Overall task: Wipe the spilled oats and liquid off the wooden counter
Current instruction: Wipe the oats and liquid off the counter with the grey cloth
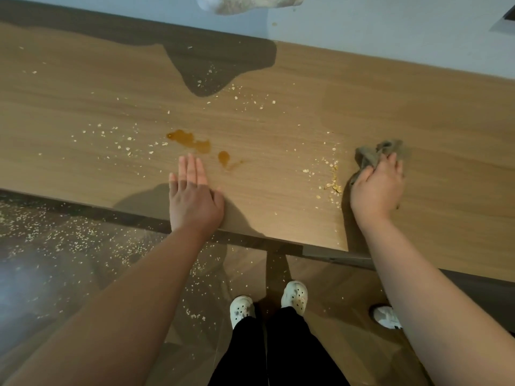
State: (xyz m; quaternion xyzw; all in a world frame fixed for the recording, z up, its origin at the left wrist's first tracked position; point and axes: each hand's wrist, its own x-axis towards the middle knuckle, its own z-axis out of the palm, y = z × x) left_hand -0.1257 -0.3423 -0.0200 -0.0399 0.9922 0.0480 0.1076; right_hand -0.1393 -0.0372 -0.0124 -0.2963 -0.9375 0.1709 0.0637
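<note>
Head view: right hand's (379, 188) fingers (391, 161) clutch a soft, limp cloth (370, 154), best pressed flat from above; left hand (195, 196) lies straight-fingered on the counter (278, 126).

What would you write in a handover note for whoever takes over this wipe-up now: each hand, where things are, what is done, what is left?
Left hand: open, flat on the counter near its front edge, holding nothing.
Right hand: grips the cloth on the counter, to the right.
Puddle: amber, just past the left fingers, unwiped.
Oats: a heap left of the cloth, more scattered across middle and left.
Done: right of the cloth no oats show.
Left: puddle and oats.
</note>
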